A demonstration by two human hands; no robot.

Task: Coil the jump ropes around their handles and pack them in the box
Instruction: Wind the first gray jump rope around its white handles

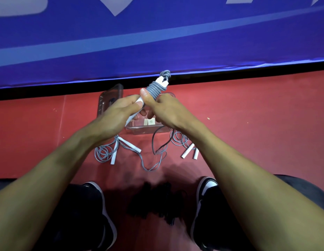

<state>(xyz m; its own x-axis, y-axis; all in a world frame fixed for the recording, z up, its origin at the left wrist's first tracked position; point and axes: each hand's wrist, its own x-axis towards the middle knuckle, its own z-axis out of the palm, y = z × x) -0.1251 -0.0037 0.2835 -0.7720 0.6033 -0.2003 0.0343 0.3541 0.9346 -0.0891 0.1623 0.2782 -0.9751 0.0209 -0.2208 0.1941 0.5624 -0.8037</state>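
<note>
Blue banner (157,33) fills the top, red floor (248,115) below it, person's dark shoes (96,211) at the bottom edge. Clear plastic box (148,128) sits open on the floor under the hands, its lid (110,98) just beside it on the left. Two loose jump ropes lie in front of the box: left rope (106,151) and right rope (186,145), both uncoiled, white handles flat on the floor. Third rope, held rope (155,87), is up in the air above the box, grey cord wound in tight turns round the paired white handles, a tail of cord hanging down to the floor. Left hand (117,113) grips the lower handle ends, fingers curled round them. Right hand (166,111) pinches the bundle at the coil, thumb pressed on the turns. Judgement: cord looks thin, soft, springy, light, likely to unwind if released; best held on the coil itself, handles are smooth and stiff.
</note>
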